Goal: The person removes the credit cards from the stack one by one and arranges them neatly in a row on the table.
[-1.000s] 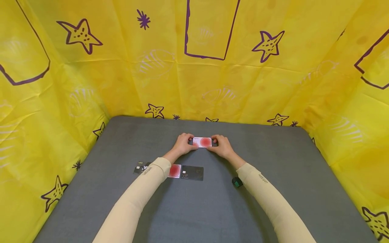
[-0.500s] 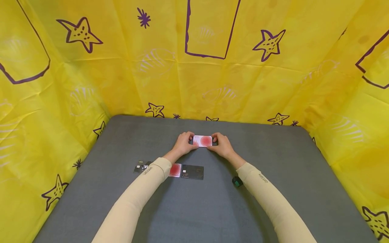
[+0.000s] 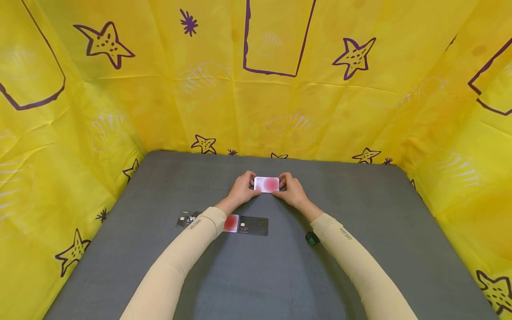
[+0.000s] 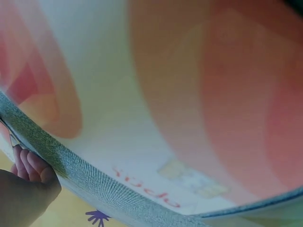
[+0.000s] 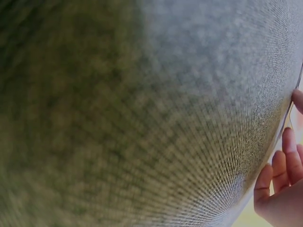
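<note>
In the head view a white card with red circles (image 3: 266, 184) is held by its two short ends, far edge tilted up. My left hand (image 3: 242, 186) pinches its left end between thumb and fingers. The right hand (image 3: 293, 190) pinches its right end the same way. At the left edge of the left wrist view, the left hand (image 4: 31, 182) shows its curled fingers. Fingertips of the right hand (image 5: 284, 182) meet a thin edge in the right wrist view.
On the grey tabletop (image 3: 256, 275) lie a black VIP card (image 3: 254, 226), a white and red card (image 3: 230, 223) and dark cards (image 3: 185, 218), partly hidden by the left sleeve. A small black and green object (image 3: 312, 238) sits beside the right sleeve. Yellow cloth (image 3: 256, 115) surrounds the table.
The far edge of the held card has risen slightly, and the fingers of both hands have risen with it. The cards on the table lie as before.
</note>
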Demonstrator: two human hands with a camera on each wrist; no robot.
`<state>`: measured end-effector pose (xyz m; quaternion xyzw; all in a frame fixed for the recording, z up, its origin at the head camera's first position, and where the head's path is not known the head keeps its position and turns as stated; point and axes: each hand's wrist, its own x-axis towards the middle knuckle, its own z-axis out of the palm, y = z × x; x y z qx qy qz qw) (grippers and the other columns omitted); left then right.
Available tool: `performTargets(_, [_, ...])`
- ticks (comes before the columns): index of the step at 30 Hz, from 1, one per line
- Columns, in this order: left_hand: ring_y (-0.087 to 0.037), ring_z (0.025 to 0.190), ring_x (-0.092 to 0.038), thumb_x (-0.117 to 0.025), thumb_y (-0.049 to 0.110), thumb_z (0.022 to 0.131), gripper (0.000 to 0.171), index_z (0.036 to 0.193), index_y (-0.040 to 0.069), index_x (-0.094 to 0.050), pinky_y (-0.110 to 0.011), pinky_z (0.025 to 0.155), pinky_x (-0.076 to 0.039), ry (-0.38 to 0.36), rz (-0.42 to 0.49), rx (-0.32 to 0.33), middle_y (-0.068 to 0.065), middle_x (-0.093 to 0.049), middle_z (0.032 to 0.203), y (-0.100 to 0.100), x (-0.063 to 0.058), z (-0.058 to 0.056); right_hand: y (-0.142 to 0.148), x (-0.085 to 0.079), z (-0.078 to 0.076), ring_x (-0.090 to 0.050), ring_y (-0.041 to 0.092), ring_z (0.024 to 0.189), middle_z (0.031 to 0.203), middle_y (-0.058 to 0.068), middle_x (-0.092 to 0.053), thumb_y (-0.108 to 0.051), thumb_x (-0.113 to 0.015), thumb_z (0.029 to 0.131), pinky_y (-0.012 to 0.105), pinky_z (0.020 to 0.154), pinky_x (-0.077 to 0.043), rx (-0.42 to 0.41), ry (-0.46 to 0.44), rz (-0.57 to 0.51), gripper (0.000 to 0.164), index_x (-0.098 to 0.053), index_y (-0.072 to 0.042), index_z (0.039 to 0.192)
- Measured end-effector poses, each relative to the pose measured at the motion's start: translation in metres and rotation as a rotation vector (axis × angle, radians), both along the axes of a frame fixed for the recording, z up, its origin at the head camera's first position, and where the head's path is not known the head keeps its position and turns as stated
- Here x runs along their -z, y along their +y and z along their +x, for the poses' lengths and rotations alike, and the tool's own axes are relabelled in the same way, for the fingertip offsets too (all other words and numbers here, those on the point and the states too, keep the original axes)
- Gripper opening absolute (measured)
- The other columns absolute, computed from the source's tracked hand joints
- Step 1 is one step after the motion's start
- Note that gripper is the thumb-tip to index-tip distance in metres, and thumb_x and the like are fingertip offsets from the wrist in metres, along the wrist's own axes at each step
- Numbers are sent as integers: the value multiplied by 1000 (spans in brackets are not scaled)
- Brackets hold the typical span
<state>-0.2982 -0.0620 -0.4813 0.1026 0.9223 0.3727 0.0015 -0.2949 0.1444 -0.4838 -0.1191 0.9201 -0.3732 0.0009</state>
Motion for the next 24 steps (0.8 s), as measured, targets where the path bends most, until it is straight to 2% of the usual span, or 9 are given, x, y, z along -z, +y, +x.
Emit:
performTargets(16, [-24,91,-52,-81,11,79,52,121,3,-51,-36,85,-44,17,21,15,-8,-56,94,0,0,5,0,0,5,-48,28,90,95,10,-59,-19,-81,79,42,84,-39,1,4,-3,56,-47,-3,121])
performTargets(24, [-23,90,-52,-81,10,78,53,121,3,-52,-36,84,-44,11,26,41,-8,-56,95,0,-3,12,4,-3,12,-48,28,87,95,12,-61,-17,-81,79,40,82,-38,-10,8,-16,57,-47,-1,121])
